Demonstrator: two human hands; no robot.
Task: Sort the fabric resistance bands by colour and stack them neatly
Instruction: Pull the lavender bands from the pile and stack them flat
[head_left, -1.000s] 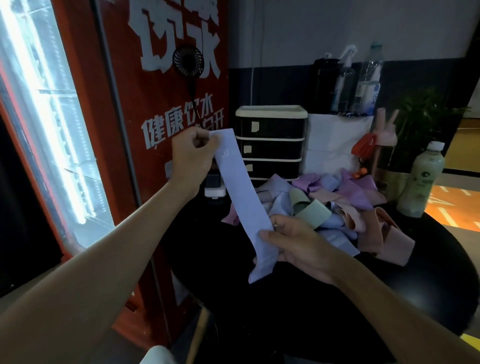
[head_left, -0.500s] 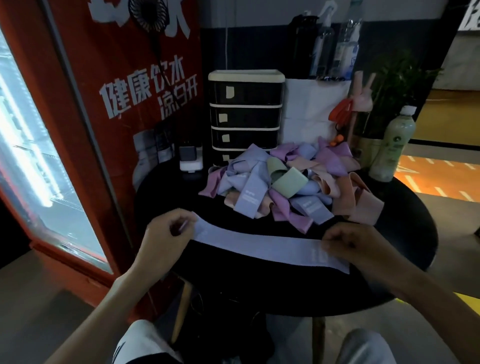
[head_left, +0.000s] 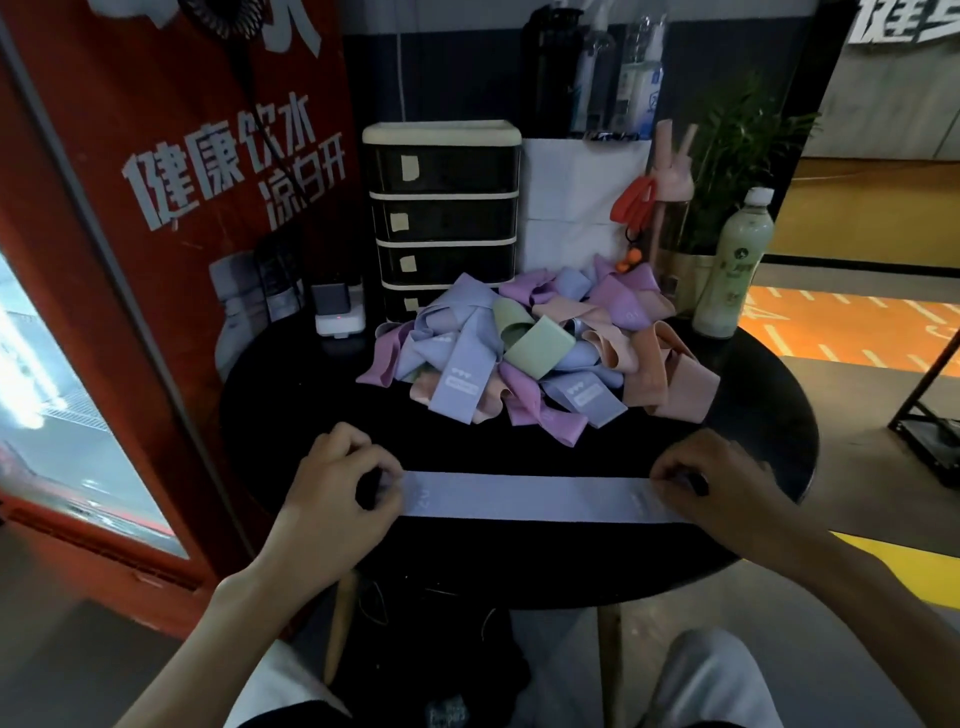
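Band (head_left: 524, 496) now flat on table (head_left: 291, 384) between left hand (head_left: 337, 501) and right hand (head_left: 727, 486)

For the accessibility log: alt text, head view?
The left hand and right hand pinch the ends of a lavender band lying flat on the black round table; a tangled pile of lavender, pink, green and peach bands lies behind it.

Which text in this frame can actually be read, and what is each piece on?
"健康饮水": white characters on the red cooler panel.
"凉白开": just below, same panel.
Wall banner, top right: cut off, unreadable.
Print on the lavender band pinched by the left hand and right hand: too faint.
Labels on the piled bands and pale green bottle: too small.
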